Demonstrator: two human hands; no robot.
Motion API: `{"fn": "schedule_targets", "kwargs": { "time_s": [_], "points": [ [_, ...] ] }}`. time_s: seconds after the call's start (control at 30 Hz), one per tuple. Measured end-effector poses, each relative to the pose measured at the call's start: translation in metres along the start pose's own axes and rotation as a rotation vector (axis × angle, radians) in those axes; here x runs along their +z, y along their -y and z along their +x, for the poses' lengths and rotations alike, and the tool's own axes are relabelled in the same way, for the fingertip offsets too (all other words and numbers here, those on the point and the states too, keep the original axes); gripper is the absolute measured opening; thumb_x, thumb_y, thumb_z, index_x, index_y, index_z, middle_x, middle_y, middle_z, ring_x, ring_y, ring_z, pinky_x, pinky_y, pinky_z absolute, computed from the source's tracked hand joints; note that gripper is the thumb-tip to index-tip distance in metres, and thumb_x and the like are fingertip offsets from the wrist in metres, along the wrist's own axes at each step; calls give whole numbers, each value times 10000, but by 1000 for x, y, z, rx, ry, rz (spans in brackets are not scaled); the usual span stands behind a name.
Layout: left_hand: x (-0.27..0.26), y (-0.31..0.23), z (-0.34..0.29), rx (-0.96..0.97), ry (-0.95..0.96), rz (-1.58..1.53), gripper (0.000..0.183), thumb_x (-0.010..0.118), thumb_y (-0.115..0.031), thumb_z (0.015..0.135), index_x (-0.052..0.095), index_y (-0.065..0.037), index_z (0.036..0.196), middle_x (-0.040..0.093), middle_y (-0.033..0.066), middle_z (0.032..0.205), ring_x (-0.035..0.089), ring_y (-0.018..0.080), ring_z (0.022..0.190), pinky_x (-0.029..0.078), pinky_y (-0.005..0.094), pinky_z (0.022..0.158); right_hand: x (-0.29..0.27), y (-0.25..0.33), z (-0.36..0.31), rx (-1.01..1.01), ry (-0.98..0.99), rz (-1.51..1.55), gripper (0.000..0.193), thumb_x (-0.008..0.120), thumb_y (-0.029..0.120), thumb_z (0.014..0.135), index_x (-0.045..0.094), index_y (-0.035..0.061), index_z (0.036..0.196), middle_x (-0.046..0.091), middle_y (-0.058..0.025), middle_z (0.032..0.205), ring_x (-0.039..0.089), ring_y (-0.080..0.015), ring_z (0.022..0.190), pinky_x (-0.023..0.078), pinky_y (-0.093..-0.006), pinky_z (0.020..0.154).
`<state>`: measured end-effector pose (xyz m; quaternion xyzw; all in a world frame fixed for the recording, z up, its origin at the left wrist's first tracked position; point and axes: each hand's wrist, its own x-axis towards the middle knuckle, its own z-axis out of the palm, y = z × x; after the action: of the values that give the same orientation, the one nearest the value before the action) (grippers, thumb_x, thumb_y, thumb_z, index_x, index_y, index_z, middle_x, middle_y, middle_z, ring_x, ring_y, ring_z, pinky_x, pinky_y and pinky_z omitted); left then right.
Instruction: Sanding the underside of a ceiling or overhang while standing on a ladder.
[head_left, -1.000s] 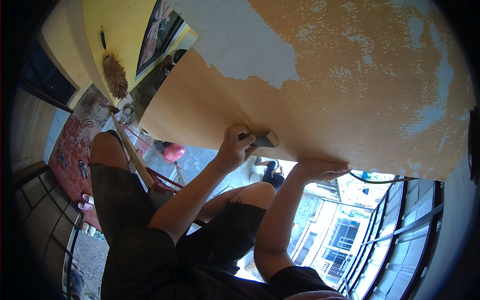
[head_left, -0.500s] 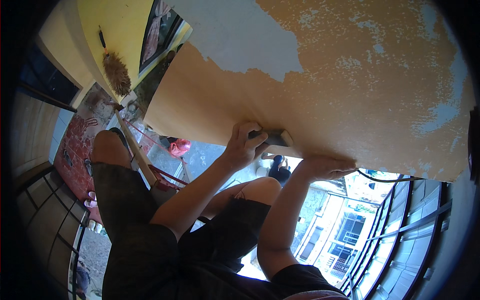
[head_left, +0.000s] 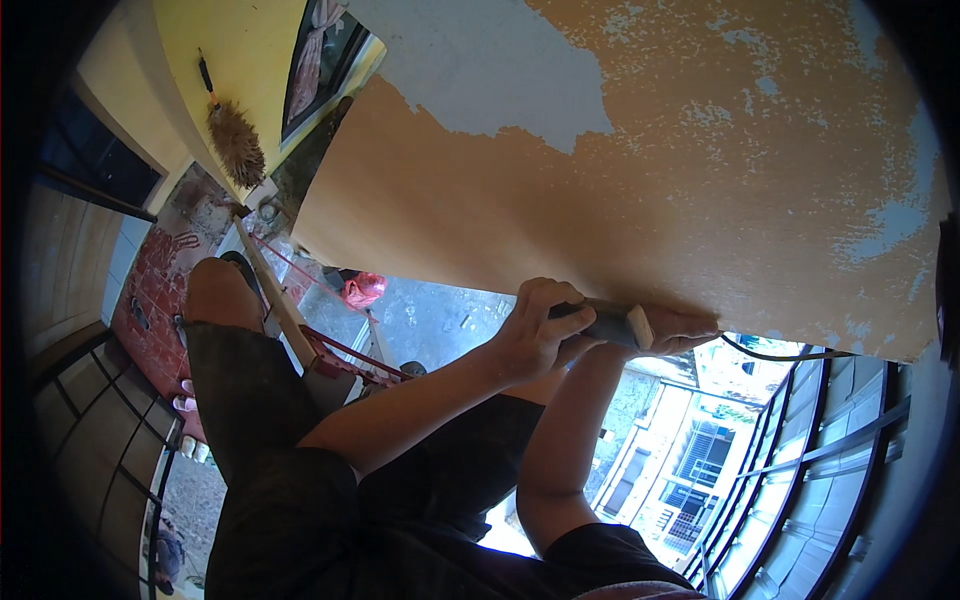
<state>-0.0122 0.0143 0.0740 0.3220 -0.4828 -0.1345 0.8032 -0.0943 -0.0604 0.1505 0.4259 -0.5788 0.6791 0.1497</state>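
Note:
A dark sanding block with a pale end is clasped in my left hand, fingers wrapped round it. It sits at the lower edge of a large tan wall panel, where grey-white patches show through the tan. The block overlaps part of my right hand in the view. That hand is closed over the panel's lower edge, though its palm and some fingers are hidden. A dark cable runs from beside it along the edge.
Below my legs stands a ladder with red parts. A red plastic bag lies on the floor beyond it. A feather duster hangs on the yellow wall at the left. Dark metal bars curve along the right.
My left hand has moved right and down with the sanding block, from the panel's face to beside my right hand. My right hand stays at the edge.

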Motion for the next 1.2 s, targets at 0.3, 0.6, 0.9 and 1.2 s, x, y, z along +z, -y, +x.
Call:
{"fn": "schedule_targets", "kwargs": {
  "time_s": [0.3,0.6,0.9,1.2],
  "points": [
    [-19,64,-28,-74,-1,271,621,834,-99,627,487,-127,1141,455,140,1106,483,336,991,429,432,816,-6,12,3,67,76,-6,699,251,615,930,302,101,1401,407,-203,1317,425,-406,1238,434,-614,941],
    [-10,41,-7,-128,-21,187,678,830,-62,621,452,-162,1175,456,128,1102,490,301,982,429,407,799,-5,34,-1,85,47,-56,748,183,649,919,294,88,1402,386,-219,1339,421,-414,1241,432,-606,940],
    [-15,52,-6,-22,-44,237,698,837,-118,646,419,-185,1201,443,125,1100,485,311,996,429,408,796,-2,38,-6,94,63,-25,753,217,633,922,267,68,1417,362,-230,1352,428,-409,1233,444,-585,950],
    [-29,62,-11,-24,-61,307,744,842,-118,631,403,-194,1226,445,117,1096,499,314,963,428,412,798,-2,32,-6,104,15,-71,771,227,640,917,232,65,1431,355,-224,1367,430,-408,1233,431,-576,969]
  ]
}}
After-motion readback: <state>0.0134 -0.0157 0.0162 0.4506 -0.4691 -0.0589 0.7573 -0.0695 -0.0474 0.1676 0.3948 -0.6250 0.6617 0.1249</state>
